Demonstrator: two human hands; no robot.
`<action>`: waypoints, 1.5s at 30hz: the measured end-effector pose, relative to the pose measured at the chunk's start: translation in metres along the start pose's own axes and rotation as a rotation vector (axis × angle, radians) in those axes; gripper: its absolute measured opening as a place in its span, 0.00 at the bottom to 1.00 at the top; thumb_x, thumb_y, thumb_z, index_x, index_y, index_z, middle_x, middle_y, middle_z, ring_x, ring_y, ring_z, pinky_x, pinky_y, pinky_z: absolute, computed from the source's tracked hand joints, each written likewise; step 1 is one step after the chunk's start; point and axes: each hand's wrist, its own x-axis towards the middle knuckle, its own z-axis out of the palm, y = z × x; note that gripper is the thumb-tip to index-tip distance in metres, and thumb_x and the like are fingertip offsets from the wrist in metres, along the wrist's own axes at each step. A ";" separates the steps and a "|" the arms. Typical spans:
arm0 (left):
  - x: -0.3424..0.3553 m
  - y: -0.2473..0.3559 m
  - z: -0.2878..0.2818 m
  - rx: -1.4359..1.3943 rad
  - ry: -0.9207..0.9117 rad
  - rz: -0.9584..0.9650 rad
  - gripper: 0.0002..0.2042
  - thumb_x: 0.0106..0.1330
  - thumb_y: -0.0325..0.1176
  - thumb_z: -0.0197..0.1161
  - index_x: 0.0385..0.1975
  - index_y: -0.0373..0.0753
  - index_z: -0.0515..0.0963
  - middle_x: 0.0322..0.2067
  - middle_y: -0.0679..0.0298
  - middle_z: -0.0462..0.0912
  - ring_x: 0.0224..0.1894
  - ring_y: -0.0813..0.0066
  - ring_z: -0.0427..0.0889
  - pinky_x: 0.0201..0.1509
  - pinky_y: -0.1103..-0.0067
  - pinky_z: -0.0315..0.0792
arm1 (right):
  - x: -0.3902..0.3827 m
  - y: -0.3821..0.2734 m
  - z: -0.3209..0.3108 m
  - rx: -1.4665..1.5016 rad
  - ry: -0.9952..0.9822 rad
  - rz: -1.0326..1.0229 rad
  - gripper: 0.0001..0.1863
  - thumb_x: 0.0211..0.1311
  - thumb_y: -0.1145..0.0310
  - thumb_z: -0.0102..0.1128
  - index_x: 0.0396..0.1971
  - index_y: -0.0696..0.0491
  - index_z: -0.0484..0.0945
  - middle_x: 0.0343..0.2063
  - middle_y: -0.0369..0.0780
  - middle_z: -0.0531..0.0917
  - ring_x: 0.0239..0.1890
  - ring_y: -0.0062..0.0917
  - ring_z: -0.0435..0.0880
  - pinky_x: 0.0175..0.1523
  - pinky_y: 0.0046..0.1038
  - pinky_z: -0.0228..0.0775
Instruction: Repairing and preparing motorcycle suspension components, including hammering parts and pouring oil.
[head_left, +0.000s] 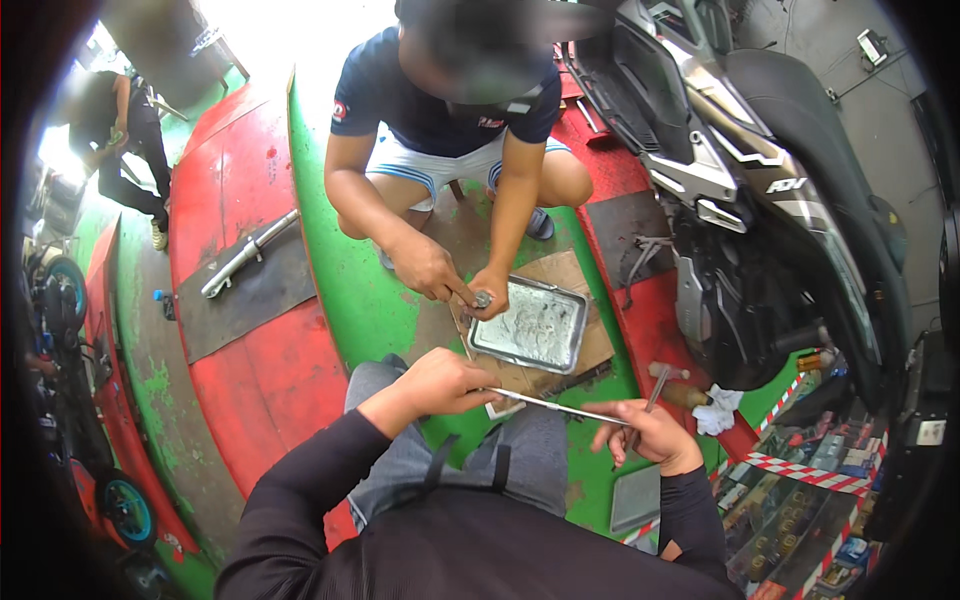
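Observation:
A thin silvery metal rod (pixel 555 406) spans the space between my hands, above my lap. My left hand (pixel 445 383) pinches its left end, fingers closed. The other end lies at the fingers of my right hand (pixel 650 436), which also grips a slim dark metal tool (pixel 657 388) crossing the rod; its exact kind is unclear. Across from me, a crouching person's hands (pixel 430 272) hold a small round metal part (pixel 482 299) over a shallow rectangular tray (pixel 530 363). Murky greyish liquid lies in that tray.
Cardboard (pixel 590 325) lies under the tray. A motorcycle (pixel 740 190) stands at right on a red platform. A fork tube (pixel 250 253) rests on the red ramp at left. A glass-topped case (pixel 790 500) with striped tape sits lower right, near a white rag (pixel 718 410).

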 end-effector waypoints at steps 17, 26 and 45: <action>0.042 0.120 0.016 -0.615 0.519 -0.782 0.25 0.61 0.29 0.58 0.61 0.38 0.68 0.51 0.45 0.75 0.49 0.50 0.81 0.60 0.55 0.74 | -0.019 -0.070 0.178 -0.967 0.755 -0.084 0.11 0.66 0.66 0.55 0.30 0.59 0.77 0.28 0.58 0.83 0.36 0.58 0.82 0.42 0.54 0.72; 0.091 0.028 -0.011 -1.213 0.268 -1.409 0.21 0.74 0.45 0.46 0.50 0.29 0.67 0.30 0.47 0.80 0.19 0.58 0.80 0.19 0.64 0.74 | 0.060 -0.138 0.208 -1.043 0.682 0.171 0.13 0.67 0.65 0.56 0.33 0.61 0.78 0.27 0.58 0.83 0.34 0.57 0.84 0.42 0.54 0.74; 0.121 -0.021 0.010 -0.981 0.216 -1.548 0.17 0.73 0.40 0.49 0.38 0.29 0.76 0.22 0.50 0.82 0.17 0.55 0.81 0.21 0.63 0.73 | 0.107 -0.184 0.174 -1.002 0.637 0.303 0.13 0.69 0.65 0.56 0.32 0.62 0.78 0.26 0.58 0.83 0.32 0.57 0.84 0.40 0.54 0.73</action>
